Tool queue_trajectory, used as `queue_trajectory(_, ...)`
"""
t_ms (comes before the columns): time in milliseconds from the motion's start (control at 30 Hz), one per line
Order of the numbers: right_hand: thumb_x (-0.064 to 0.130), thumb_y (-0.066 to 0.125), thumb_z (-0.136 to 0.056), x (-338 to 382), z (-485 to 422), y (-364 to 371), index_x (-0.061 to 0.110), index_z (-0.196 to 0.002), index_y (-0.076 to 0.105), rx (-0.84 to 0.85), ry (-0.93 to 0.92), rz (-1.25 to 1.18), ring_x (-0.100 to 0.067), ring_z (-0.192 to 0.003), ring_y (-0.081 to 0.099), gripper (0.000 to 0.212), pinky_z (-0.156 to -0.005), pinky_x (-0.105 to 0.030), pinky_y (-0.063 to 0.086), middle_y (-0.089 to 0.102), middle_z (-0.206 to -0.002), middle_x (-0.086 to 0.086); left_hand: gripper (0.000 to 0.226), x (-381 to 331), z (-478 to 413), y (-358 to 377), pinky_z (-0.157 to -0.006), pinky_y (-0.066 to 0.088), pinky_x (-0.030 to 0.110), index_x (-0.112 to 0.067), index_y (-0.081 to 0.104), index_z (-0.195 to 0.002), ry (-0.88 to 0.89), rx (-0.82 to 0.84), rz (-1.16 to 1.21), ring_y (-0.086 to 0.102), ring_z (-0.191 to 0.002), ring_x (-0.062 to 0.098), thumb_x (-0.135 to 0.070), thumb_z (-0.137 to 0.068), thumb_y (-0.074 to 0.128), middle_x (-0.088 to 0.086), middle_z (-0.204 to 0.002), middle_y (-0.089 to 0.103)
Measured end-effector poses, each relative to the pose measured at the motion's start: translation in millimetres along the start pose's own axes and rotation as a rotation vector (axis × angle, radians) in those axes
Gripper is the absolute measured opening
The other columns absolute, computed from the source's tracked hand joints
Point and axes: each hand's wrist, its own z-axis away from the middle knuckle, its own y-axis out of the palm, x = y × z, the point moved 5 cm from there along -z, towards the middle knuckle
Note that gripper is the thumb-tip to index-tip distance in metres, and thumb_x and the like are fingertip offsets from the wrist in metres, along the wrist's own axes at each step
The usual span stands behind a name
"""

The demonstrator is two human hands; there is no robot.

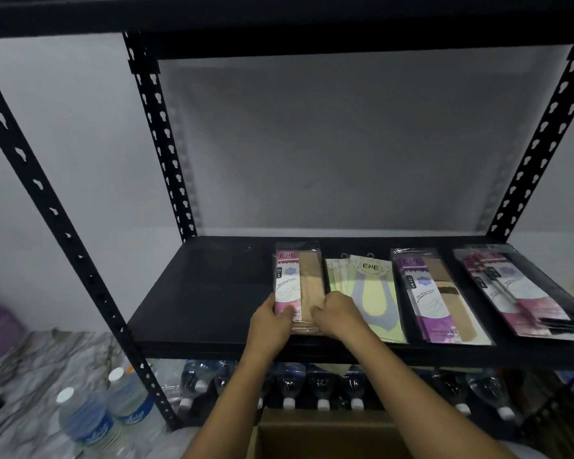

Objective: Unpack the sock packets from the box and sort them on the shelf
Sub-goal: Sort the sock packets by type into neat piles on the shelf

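A stack of pink-labelled sock packets (297,279) with beige socks lies on the black shelf (206,293), left of the other piles. My left hand (272,321) grips its near left corner and my right hand (337,314) grips its near right corner. To the right lie a pile of pale green packets (373,293), a pile of purple-labelled packets (434,296) and a pile of dark pink packets (514,289). The open cardboard box (325,435) stands below at the bottom edge; its inside is dark.
Black slotted uprights (159,134) frame the shelf, with another board overhead. Several water bottles (322,385) lie on the level below. Two upright bottles (106,412) stand on the marbled floor at the left. The left part of the shelf holds nothing.
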Motion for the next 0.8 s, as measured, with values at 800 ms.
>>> queue_trajectory(800, 0.037, 0.060, -0.091, -7.6, -0.5, -2.9, 0.006, -0.074, 0.057, -0.056, 0.036, -0.111, -0.017, -0.062, 0.053, 0.035, -0.048, -0.023, 0.036, 0.055, -0.068, -0.003, 0.024, 11.8, -1.8, -10.1, -0.093, 0.052, 0.033, -0.022, 0.062, -0.114, -0.078, -0.022, 0.293, 0.067, -0.102, 0.015, -0.010, -0.092, 0.061, -0.002, -0.110, 0.071)
